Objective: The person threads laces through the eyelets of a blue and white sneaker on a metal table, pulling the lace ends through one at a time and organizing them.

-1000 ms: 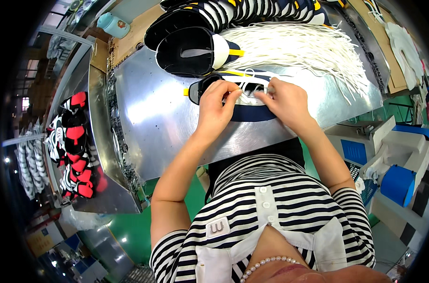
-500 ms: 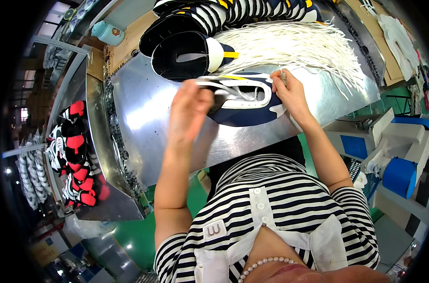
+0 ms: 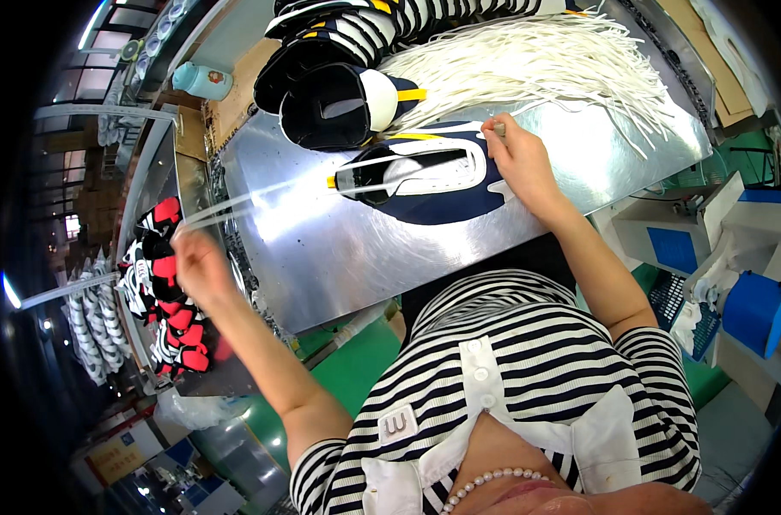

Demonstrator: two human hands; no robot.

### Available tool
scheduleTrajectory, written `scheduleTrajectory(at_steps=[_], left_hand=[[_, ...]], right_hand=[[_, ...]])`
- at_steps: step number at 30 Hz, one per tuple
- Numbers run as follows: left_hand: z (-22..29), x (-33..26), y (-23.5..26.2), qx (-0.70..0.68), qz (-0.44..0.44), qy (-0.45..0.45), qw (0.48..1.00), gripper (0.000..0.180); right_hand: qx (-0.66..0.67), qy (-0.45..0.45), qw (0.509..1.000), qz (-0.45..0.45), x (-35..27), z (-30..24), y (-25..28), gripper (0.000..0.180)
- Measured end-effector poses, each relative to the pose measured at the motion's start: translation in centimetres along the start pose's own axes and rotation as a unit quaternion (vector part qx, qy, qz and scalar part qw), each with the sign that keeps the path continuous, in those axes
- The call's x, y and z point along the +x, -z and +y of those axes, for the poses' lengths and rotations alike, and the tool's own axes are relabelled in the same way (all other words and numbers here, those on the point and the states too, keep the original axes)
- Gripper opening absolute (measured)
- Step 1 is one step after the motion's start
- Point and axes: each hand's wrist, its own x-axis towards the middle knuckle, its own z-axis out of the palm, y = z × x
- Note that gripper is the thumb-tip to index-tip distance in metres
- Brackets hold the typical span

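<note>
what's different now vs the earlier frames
The left hand has swung out left from the navy-and-white shoe upper, drawing the white lace into long strands. The right hand has moved from the lacing opening toward the toe end, still holding a small tool. The stacked uppers and lace bundle stayed put.

There are two bare hands, two stretched white lace strands, one flat-lying navy-and-white shoe upper, one pale-blue jug and three round white buttons.

The left hand is blurred, and the ends of the lace are lost in it. Most of a small tool is covered by the right hand. The stacked uppers are cut off by the top edge
</note>
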Motion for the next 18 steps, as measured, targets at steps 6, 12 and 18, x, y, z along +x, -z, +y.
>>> scheduleTrajectory(at_steps=[6,12,18], left_hand=[[-26.1,-5.9,-9.1,0.740,-0.384,-0.002,0.552,0.003],[-29.5,-4.5,-5.6,0.783,-0.335,-0.032,0.523,0.006],[-26.6,-5.8,-4.7,0.848,-0.244,-0.071,0.465,0.035]], right_hand=[[0.431,-0.081,0.897,-0.049,0.4,0.6,5.8,0.024],[0.211,0.064,0.968,-0.118,-2.7,-2.0,3.9,0.019],[0.391,-0.138,0.902,-0.117,-1.4,-1.7,1.5,0.020]])
